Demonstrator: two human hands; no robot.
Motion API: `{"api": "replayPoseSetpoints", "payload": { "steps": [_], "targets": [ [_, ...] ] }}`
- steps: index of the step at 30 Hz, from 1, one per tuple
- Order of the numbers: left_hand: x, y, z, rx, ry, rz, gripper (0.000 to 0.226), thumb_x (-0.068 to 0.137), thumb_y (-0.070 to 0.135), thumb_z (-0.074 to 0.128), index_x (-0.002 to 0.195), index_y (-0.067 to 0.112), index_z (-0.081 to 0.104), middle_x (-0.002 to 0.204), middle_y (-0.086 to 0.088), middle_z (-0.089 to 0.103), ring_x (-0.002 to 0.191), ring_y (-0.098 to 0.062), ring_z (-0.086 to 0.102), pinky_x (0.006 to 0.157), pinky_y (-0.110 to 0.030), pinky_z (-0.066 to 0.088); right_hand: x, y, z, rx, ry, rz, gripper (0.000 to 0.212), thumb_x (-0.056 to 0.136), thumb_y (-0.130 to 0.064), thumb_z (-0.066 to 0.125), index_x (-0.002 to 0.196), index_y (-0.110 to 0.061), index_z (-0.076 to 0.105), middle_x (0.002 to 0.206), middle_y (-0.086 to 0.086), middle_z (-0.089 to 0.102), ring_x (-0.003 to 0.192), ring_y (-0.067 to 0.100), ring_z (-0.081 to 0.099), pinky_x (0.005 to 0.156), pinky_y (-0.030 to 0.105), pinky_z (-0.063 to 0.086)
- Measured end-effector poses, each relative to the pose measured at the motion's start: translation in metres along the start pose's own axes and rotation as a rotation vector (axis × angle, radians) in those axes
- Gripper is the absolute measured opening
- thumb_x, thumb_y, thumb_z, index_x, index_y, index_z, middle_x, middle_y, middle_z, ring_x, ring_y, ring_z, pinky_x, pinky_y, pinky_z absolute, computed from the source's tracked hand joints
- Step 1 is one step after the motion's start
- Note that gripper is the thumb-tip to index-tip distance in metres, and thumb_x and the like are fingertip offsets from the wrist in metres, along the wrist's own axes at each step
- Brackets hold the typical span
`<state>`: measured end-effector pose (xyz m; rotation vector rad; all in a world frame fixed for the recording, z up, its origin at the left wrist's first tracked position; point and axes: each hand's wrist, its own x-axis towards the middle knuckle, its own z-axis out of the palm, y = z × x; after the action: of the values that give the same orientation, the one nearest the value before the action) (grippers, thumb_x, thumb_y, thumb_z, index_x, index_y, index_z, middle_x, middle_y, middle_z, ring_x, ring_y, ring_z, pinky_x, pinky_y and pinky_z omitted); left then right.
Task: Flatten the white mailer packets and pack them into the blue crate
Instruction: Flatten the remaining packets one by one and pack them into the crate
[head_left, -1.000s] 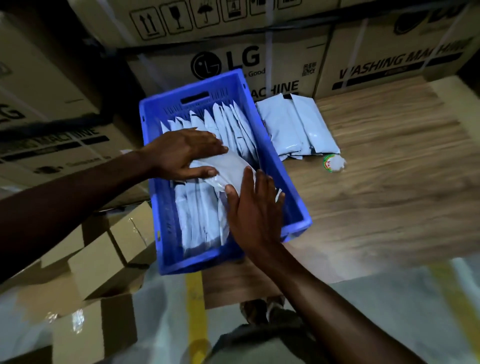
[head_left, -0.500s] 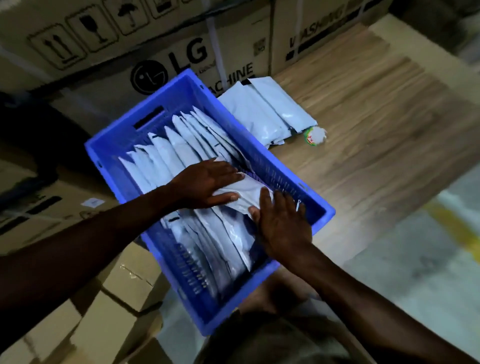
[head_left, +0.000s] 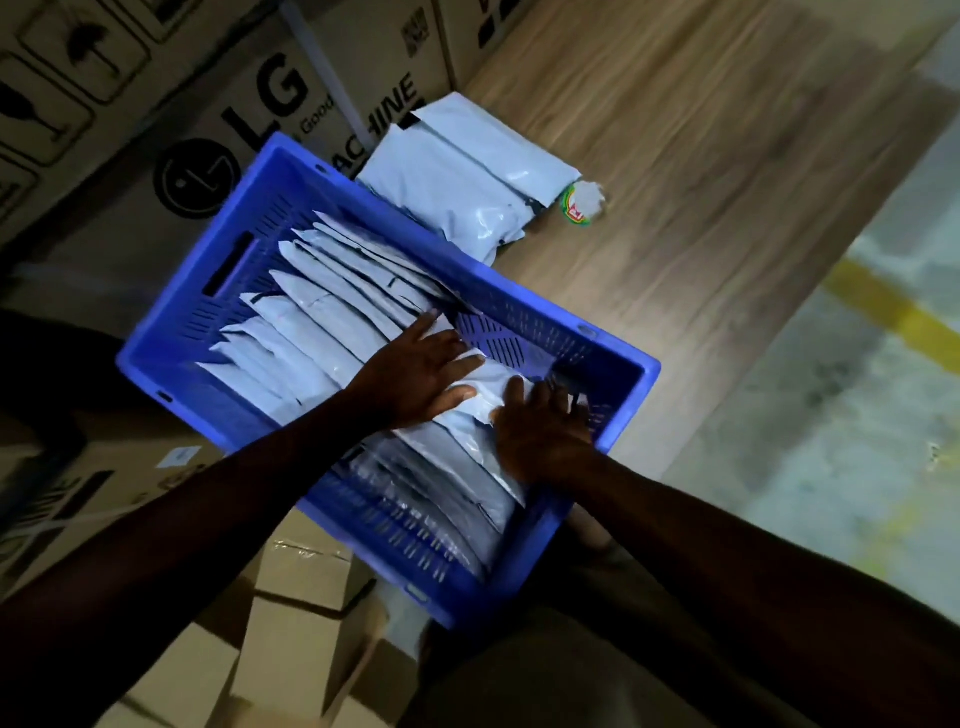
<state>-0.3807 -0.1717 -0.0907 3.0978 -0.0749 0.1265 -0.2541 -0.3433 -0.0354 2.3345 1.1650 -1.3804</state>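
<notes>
The blue crate (head_left: 613, 358) stands on the wooden table, holding several white mailer packets (head_left: 322, 322) set on edge in a row. One white packet (head_left: 480, 397) lies across the top of the row near the crate's right wall. My left hand (head_left: 421, 376) presses flat on this packet with straight fingers. My right hand (head_left: 540, 431) presses on its near end, fingers spread toward the crate's wall. A loose pile of white packets (head_left: 467, 171) lies on the table beyond the crate.
A small round white item with a green and red label (head_left: 582, 200) lies by the loose pile. Large printed cardboard boxes (head_left: 249, 104) stand behind the crate. Smaller brown cartons (head_left: 306, 613) sit low at the left. Concrete floor with a yellow line (head_left: 893, 312) runs at right.
The view has swung and tilted, so the crate now sits diagonally. Both hands stay on the top packet, pushing it a little farther toward the crate's right wall.
</notes>
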Motion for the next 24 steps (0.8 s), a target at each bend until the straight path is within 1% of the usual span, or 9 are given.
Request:
{"api": "replayPoseSetpoints", "payload": {
  "steps": [4,7,11,13,16,17,19,22,24],
  "targets": [
    [0.004,-0.003,0.017,0.005,-0.125,0.021,0.050,0.108,0.043,0.036,0.134,0.009,0.063,0.128,-0.017,0.064,0.121,-0.036,0.060,0.115,-0.055,0.034,0.018,-0.006,0.020,0.132,0.004,0.092,0.062,0.108,-0.043,0.023,0.163,-0.021,0.005,0.171,0.017,-0.002,0.157,0.038,-0.006,0.124,0.060,-0.004],
    [0.003,0.000,0.025,0.024,-0.226,0.002,0.054,0.108,0.044,0.030,0.139,0.009,0.058,0.135,-0.019,0.060,0.127,-0.036,0.056,0.117,-0.055,0.031,0.020,-0.010,0.027,0.260,0.014,0.109,0.064,0.109,-0.045,0.024,0.164,-0.019,0.006,0.171,0.018,-0.002,0.157,0.038,-0.004,0.125,0.057,-0.004],
    [0.014,0.000,0.025,0.031,-0.266,0.044,0.053,0.101,0.042,0.035,0.130,0.009,0.065,0.123,-0.017,0.069,0.115,-0.032,0.066,0.109,-0.054,0.042,0.027,-0.014,0.030,0.333,0.044,0.168,0.064,0.108,-0.051,0.020,0.164,-0.022,0.010,0.171,0.018,0.002,0.157,0.038,-0.002,0.125,0.056,-0.006],
    [0.025,-0.002,0.025,0.018,-0.263,0.043,0.049,0.100,0.040,0.038,0.126,0.011,0.067,0.121,-0.014,0.070,0.115,-0.033,0.066,0.110,-0.055,0.040,0.034,-0.015,0.029,0.359,0.070,0.192,0.061,0.108,-0.052,0.017,0.164,-0.026,0.010,0.171,0.015,0.003,0.157,0.036,-0.002,0.125,0.057,-0.006],
    [0.031,0.004,0.028,0.066,-0.349,-0.002,0.049,0.099,0.044,0.039,0.134,0.019,0.063,0.132,-0.010,0.066,0.125,-0.034,0.059,0.118,-0.059,0.026,0.040,-0.019,0.034,0.402,0.079,0.197,0.058,0.109,-0.052,0.015,0.163,-0.032,0.010,0.172,0.012,0.001,0.158,0.035,-0.003,0.125,0.057,-0.005],
    [0.030,0.008,0.028,0.080,-0.378,-0.031,0.051,0.099,0.046,0.037,0.135,0.020,0.063,0.134,-0.010,0.064,0.126,-0.035,0.058,0.118,-0.059,0.026,0.041,-0.021,0.037,0.413,0.080,0.206,0.058,0.108,-0.053,0.014,0.163,-0.034,0.010,0.172,0.012,0.000,0.158,0.035,-0.004,0.125,0.057,-0.005],
    [0.028,0.016,0.027,0.034,-0.450,-0.113,0.054,0.099,0.046,0.033,0.135,0.020,0.064,0.135,-0.011,0.064,0.127,-0.038,0.057,0.115,-0.060,0.031,0.039,-0.021,0.042,0.413,0.080,0.237,0.058,0.108,-0.054,0.014,0.163,-0.035,0.010,0.172,0.011,0.000,0.158,0.035,-0.005,0.125,0.057,-0.005],
    [0.023,0.024,0.030,0.017,-0.468,-0.185,0.051,0.102,0.046,0.031,0.133,0.026,0.065,0.132,-0.010,0.066,0.120,-0.041,0.061,0.110,-0.061,0.037,0.030,-0.022,0.043,0.469,0.051,0.235,0.060,0.107,-0.053,0.010,0.164,-0.033,0.007,0.172,0.011,0.000,0.157,0.037,-0.003,0.125,0.055,-0.006],
    [0.017,0.027,0.035,-0.016,-0.485,-0.186,0.050,0.105,0.047,0.027,0.137,0.029,0.060,0.134,-0.007,0.064,0.117,-0.038,0.061,0.107,-0.059,0.039,0.023,-0.027,0.049,0.447,0.082,0.208,0.072,0.098,-0.058,0.000,0.165,-0.030,0.008,0.171,0.014,0.004,0.156,0.040,0.002,0.124,0.055,-0.005]
  ]
}}
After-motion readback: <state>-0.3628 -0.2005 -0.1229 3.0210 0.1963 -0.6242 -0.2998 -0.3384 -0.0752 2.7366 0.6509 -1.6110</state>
